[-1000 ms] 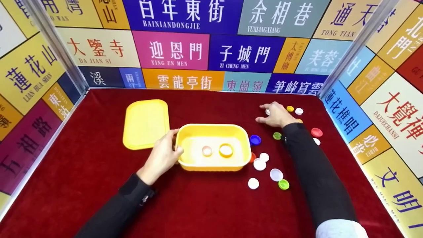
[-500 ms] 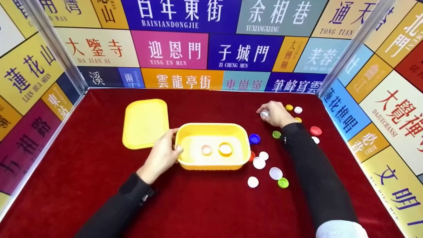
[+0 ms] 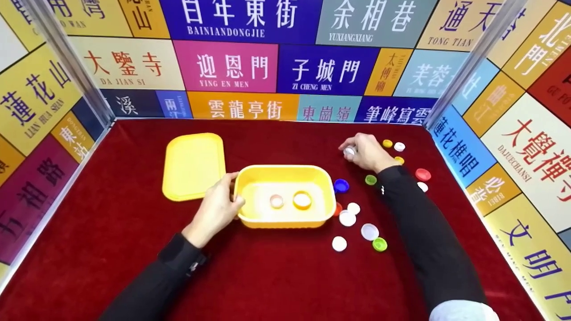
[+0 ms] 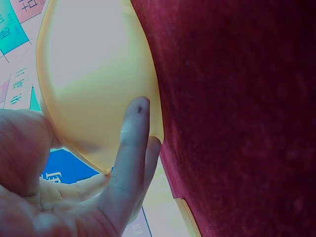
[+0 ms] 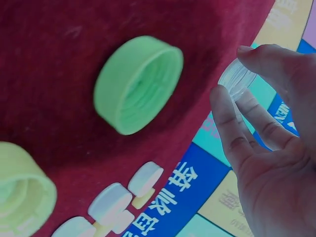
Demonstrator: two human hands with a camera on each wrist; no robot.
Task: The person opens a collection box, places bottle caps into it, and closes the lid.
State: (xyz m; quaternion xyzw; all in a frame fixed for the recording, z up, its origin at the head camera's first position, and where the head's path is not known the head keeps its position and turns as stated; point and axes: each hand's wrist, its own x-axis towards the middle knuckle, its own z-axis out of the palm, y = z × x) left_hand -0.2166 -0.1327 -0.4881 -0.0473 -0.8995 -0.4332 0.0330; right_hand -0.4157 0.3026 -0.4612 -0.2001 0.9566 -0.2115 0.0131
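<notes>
In the head view my left hand holds the left end of a yellow plastic container, thumb at its rim. The left wrist view has my fingers along the container's outer wall. Inside lie a pale pinkish cap and an orange-yellow cap. My right hand is beyond the container's right end. Between thumb and fingers it pinches a translucent whitish bottle cap. A green bottle cap lies close by on the red cloth.
The yellow lid lies flat left of the container. Several loose caps spread over the right side, among them a blue cap, a lime green cap and a red cap. Printed walls enclose the back and sides.
My right fingers have closed on the whitish cap and carried it slightly left. My left hand keeps its hold on the container. The head view has shifted slightly.
</notes>
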